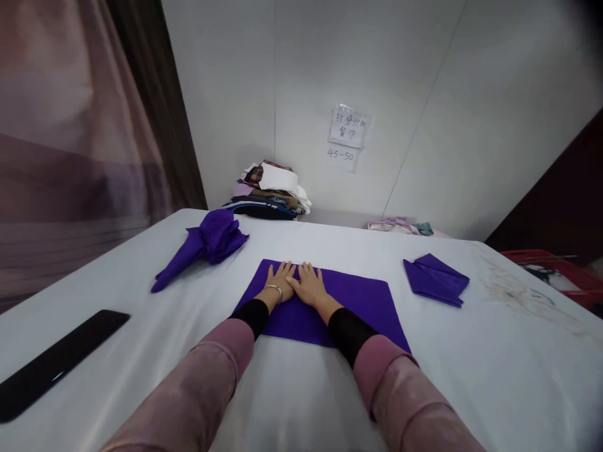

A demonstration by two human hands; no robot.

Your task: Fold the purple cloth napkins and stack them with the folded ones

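Observation:
A purple cloth napkin [362, 304] lies spread flat as a rectangle on the white-covered table [292, 395]. Both of my hands press on its upper left part, palms down and side by side. My left hand [282, 281], with a silver bracelet at the wrist, has its fingers stretched toward the far edge. Touching it at the thumb is my right hand [309, 285], also flat with fingers extended. Neither hand grips anything. The cloth beneath the palms is hidden.
A bunched purple cloth [210, 242] lies at the far left, and a folded purple cloth [436, 279] at the right. A dark flat slab [56, 361] rests near the left edge. Stacked clothes [271, 191] stand behind the table, below a paper sign [348, 127]. A red basket [551, 270] sits beyond the right edge.

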